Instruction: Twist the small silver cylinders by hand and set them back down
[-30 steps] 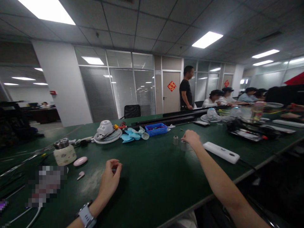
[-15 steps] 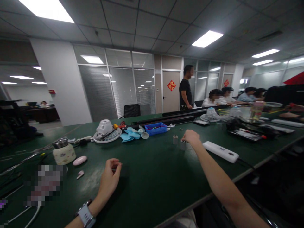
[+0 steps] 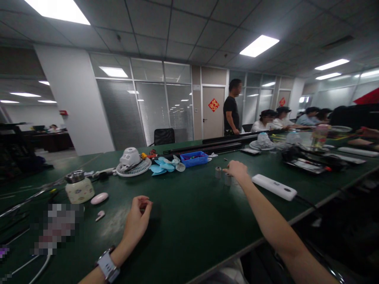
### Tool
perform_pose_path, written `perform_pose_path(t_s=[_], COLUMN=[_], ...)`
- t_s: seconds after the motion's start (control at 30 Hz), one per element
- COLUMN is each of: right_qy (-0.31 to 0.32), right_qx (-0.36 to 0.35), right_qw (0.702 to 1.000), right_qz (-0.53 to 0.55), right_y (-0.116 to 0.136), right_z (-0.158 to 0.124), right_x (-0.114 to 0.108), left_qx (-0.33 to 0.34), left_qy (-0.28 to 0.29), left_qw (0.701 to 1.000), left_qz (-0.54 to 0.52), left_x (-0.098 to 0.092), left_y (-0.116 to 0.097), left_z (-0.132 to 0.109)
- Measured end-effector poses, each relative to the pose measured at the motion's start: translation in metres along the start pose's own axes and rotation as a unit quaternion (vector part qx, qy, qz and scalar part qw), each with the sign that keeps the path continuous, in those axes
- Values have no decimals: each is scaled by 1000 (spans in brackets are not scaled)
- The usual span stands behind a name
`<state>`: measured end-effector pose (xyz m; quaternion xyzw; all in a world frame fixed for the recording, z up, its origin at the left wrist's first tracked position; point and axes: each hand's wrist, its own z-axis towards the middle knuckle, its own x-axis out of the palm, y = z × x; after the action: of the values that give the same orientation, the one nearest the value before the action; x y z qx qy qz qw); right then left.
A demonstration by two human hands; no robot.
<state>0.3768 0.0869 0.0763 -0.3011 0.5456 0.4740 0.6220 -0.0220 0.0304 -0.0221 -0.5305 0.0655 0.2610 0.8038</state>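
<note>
Two small silver cylinders with a short nub on top, motor-like, stand upright on the green table: the left cylinder (image 3: pixel 218 172) and the right cylinder (image 3: pixel 227 180). Over the right one, my right hand (image 3: pixel 237 169) stretches its index finger leftward toward the other. Whether that fingertip touches metal I cannot tell, and its remaining fingers are largely hidden. My left hand (image 3: pixel 138 217) rests at the table with fingers loosely bent and the thumb apart; nothing shows in it. Nearest to it lie a pink earbud (image 3: pixel 100 215) and a pink oval case (image 3: pixel 99 198).
Behind the hands sit a blue basket (image 3: pixel 194 159), light-blue fan blades (image 3: pixel 166 165) and a white fan part (image 3: pixel 133 167). A white power strip (image 3: pixel 274 187) lies right of my forearm. A cream jar (image 3: pixel 79 191) stands left. A person (image 3: pixel 231 110) stands beyond the table.
My right index finger has shifted from the top of the right cylinder leftward toward the other one. Both cylinders stay standing. My left hand keeps its place.
</note>
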Motion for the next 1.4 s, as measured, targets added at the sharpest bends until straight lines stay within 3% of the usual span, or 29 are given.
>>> perform_pose_path(t_s=[0.2,0.37,0.7,0.93,1.03,1.2,1.4], right_qy=[-94,-85,-78,-65,-62,-24,-2], right_qx=[-150,-153,-119,-200,-305,-491,-534], right_qw=[984,984,989,978,947,838,775], right_qz=[-31,-41,-37,4,75,236,338], right_y=[22,30,25,42,71,118,129], right_z=[1,7,18,6,-27,-96,-127], right_x=[29,47,53,51,52,56,63], left_qx=[3,9,6,6,13,48,73], left_qy=[5,8,14,26,38,79,118], left_qw=[1000,1000,1000,1000,999,995,990], left_qz=[0,-1,-4,-3,8,34,37], left_x=[0,0,0,1,0,1,8], left_y=[1,3,2,5,-2,-22,-38], left_z=[0,0,-2,0,-2,-12,-20])
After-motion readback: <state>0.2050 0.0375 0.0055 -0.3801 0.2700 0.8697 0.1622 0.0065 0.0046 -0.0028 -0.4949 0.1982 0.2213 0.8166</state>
